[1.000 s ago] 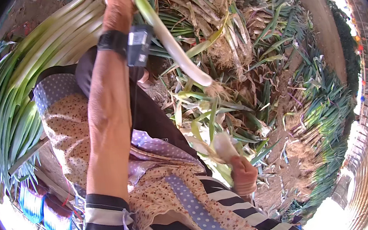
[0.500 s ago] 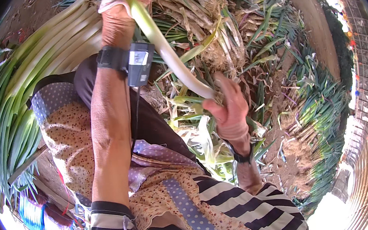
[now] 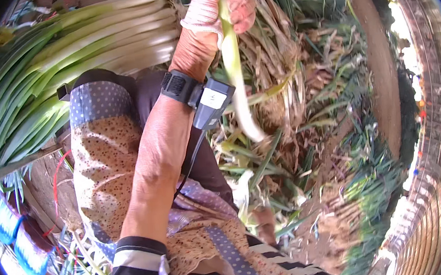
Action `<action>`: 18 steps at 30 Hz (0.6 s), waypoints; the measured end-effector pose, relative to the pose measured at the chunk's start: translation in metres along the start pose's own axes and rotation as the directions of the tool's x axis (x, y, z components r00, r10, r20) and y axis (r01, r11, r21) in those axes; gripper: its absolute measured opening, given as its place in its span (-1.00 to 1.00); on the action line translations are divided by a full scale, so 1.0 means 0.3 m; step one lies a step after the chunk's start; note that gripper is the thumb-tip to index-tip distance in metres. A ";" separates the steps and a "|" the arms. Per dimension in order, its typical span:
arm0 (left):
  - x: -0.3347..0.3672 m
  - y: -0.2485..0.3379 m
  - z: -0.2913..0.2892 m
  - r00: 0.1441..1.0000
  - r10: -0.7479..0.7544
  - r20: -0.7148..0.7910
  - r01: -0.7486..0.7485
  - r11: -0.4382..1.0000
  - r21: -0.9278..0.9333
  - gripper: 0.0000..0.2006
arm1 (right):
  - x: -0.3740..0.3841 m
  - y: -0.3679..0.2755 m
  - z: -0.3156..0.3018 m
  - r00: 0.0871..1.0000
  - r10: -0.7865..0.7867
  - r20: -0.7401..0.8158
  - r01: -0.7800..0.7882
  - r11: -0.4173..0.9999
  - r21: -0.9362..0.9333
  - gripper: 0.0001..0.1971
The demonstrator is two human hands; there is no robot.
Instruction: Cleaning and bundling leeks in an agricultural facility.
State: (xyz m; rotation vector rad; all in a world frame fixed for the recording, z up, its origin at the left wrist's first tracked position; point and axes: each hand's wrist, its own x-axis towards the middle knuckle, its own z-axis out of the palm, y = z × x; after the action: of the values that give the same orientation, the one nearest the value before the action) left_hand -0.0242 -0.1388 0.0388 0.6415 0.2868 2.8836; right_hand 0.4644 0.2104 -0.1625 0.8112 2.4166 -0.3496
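My left hand (image 3: 228,10), in a pale glove-like wrap, is closed round a green onion (image 3: 239,90). The stalk's white root end hangs down and points toward the heap below. A black strap with a small device (image 3: 213,105) sits on my left wrist. Of my right arm only a small patch of skin shows, my right hand or wrist (image 3: 264,223), low beside my lap; its fingers cannot be made out. Nearby lie torn pale leaves (image 3: 243,189). Just past my left hand is a bunch of uncleaned green onions (image 3: 278,72) with bushy roots.
Cleaned green onions (image 3: 108,42) lie stacked at the left, white ends toward my left hand, over a metal bar (image 3: 27,162). A long row of green onions (image 3: 370,202) runs along the right, near a ribbed wall (image 3: 430,190). Blue bundles (image 3: 30,248) are at lower left.
My left hand has moved right with the green onion, which now hangs more upright. My right hand has left the root end and drawn back toward my lap, mostly out of sight.
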 end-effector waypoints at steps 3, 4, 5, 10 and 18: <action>-0.065 0.095 0.016 0.987 0.157 0.018 -0.158 0.984 0.086 -0.54 | 0.094 -0.322 -0.261 0.928 -0.015 -0.373 0.284 0.676 0.680 -0.43; -0.055 0.084 0.022 0.989 0.146 0.016 -0.147 0.985 0.093 -0.40 | 0.138 -0.329 -0.368 0.770 -0.354 -0.531 0.493 0.858 0.143 -0.53; -0.083 0.112 0.015 0.989 0.145 -0.014 -0.141 0.978 0.152 -0.24 | 0.045 -0.647 -0.535 0.873 -0.052 -0.485 0.287 0.859 0.424 -0.59; -0.068 0.178 0.169 0.976 0.173 0.135 -0.159 0.981 -0.106 -0.38 | -0.005 -1.039 -0.700 0.483 -0.716 -0.503 0.863 0.487 0.135 -0.64; -0.049 0.833 0.435 0.772 0.398 0.495 -0.618 0.652 0.440 -0.41 | 0.071 -1.599 -0.898 -0.063 -0.784 -0.618 0.929 0.181 -0.324 -0.59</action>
State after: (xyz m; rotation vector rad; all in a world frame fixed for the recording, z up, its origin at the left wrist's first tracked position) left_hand 0.0139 -0.3639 0.2049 1.5797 1.1408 3.0758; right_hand 0.0386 -0.0460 0.0743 -1.0914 3.3545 -0.9256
